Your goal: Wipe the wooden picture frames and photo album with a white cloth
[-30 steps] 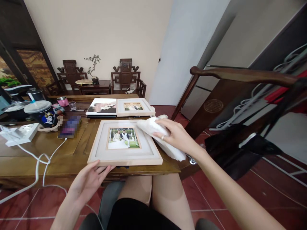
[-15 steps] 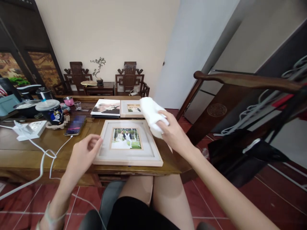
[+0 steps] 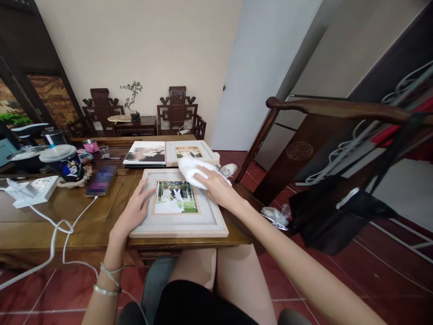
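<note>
A pale picture frame (image 3: 182,230) with a small photo of two people lies flat at the table's front edge. My left hand (image 3: 137,205) rests on its left side, fingers stretched out over the border. My right hand (image 3: 216,183) holds a folded white cloth (image 3: 187,169) against the frame's upper right corner, which is hidden beneath it. Just behind lie a second pale frame (image 3: 206,148) and a white-edged photo panel (image 3: 145,152).
To the left on the wooden table (image 3: 111,214) are a phone (image 3: 100,180) on a white cable, a power strip (image 3: 37,189) and a lidded cup (image 3: 62,164). A pink mug (image 3: 90,145) stands farther back. A wooden chair (image 3: 301,149) is at the right.
My right hand has brought the cloth left and down onto the frame's upper right corner. My left hand has moved from the frame's edge onto its left border, fingers now extended.
</note>
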The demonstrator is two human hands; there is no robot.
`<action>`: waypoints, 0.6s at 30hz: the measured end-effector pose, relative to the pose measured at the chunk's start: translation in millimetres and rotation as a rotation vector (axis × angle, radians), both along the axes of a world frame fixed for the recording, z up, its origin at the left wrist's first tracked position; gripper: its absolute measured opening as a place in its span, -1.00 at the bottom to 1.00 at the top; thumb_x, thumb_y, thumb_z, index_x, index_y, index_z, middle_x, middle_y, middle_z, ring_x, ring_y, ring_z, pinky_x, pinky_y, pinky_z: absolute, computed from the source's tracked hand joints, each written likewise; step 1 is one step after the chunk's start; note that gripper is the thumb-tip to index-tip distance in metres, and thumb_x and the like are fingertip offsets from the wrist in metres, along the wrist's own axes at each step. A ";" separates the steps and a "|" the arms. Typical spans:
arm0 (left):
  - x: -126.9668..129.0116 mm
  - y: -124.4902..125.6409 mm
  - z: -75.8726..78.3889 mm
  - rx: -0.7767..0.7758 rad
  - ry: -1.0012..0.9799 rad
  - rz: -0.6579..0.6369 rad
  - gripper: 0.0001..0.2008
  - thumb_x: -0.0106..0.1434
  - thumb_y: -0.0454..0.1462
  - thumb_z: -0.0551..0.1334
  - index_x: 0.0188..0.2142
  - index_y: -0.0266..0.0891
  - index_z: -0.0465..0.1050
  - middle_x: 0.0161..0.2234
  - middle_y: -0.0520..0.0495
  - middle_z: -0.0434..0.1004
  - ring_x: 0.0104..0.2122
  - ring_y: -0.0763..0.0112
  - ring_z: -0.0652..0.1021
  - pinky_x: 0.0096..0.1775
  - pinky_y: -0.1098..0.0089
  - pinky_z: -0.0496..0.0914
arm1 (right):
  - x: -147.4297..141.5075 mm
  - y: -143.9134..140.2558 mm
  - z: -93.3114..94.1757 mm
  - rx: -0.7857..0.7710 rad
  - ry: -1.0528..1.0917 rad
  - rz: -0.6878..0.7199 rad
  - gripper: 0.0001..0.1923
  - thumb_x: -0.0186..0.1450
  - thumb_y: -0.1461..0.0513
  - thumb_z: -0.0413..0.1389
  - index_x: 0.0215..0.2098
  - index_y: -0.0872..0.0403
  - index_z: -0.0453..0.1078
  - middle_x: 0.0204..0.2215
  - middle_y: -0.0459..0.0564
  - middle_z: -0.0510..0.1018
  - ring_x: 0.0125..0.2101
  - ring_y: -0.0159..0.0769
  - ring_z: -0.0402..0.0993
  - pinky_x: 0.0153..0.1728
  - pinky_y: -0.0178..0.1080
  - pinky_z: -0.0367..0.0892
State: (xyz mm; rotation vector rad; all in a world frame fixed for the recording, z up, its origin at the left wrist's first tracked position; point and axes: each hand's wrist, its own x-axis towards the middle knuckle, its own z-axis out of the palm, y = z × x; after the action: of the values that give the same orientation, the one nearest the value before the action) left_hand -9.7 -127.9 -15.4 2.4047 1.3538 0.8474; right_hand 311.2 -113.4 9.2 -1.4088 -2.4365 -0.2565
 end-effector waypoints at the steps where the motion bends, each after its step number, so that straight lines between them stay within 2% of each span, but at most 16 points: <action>1: 0.5 0.5 0.4 -0.003 0.014 -0.016 -0.54 0.34 -0.33 -0.06 0.16 -0.27 0.39 0.38 -0.20 0.07 0.38 0.17 0.09 0.35 0.07 0.05 | -1.8 4.0 1.5 0.036 0.000 -0.021 -0.23 0.11 0.59 -0.13 0.22 0.00 0.28 0.36 0.14 0.14 0.34 -0.03 0.01 0.23 0.12 0.07; 4: 2.4 1.8 0.8 -0.029 0.079 -0.014 -0.51 0.34 -0.33 -0.07 0.19 -0.30 0.36 0.35 -0.24 0.16 0.36 0.19 0.17 0.34 0.08 0.07 | -11.2 15.9 3.0 0.063 -0.043 -0.065 -0.24 0.14 0.59 -0.14 0.24 0.02 0.26 0.32 0.19 0.22 0.33 0.01 0.04 0.25 0.15 0.01; 7: 5.1 2.8 1.2 -0.034 0.149 0.033 -0.50 0.41 -0.19 -0.05 0.25 -0.31 0.31 0.34 -0.27 0.18 0.36 0.13 0.15 0.34 0.04 0.06 | -19.4 21.3 0.9 -0.017 -0.103 -0.047 -0.22 0.14 0.59 -0.15 0.28 0.05 0.21 0.19 0.25 0.37 0.25 0.03 0.18 0.21 0.13 0.05; 10: 6.3 4.7 -0.2 -0.015 0.172 0.048 -0.45 0.43 -0.06 -0.05 0.26 -0.31 0.28 0.33 -0.27 0.19 0.36 0.12 0.15 0.34 0.04 0.07 | -21.2 18.3 0.5 -0.054 -0.114 -0.020 -0.20 0.10 0.60 -0.15 0.28 0.08 0.20 0.09 0.23 0.43 0.15 -0.02 0.28 0.19 0.08 0.06; 14: 3.9 8.2 -5.3 0.006 0.177 0.046 -0.45 0.43 -0.09 -0.07 0.25 -0.39 0.27 0.33 -0.32 0.18 0.36 0.11 0.16 0.34 0.03 0.05 | -20.2 0.5 3.4 -0.058 -0.144 0.031 -0.20 0.08 0.60 -0.15 0.26 0.10 0.21 -0.03 0.17 0.46 0.04 -0.09 0.34 0.18 0.06 0.09; 18: 2.5 9.8 -7.4 0.008 0.165 0.047 -0.44 0.41 -0.11 -0.05 0.24 -0.43 0.26 0.33 -0.35 0.18 0.35 0.10 0.17 0.34 0.01 0.05 | -23.2 -37.2 6.8 -0.055 -0.149 0.086 -0.23 0.10 0.60 -0.14 0.23 0.06 0.25 0.01 0.18 0.43 0.06 -0.08 0.34 0.19 0.09 0.10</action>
State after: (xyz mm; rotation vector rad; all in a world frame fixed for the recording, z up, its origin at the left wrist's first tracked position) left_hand -7.2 -118.2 -22.9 2.5057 1.4742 0.6791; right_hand 288.0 -150.6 16.0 -1.3471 -2.6362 -0.2861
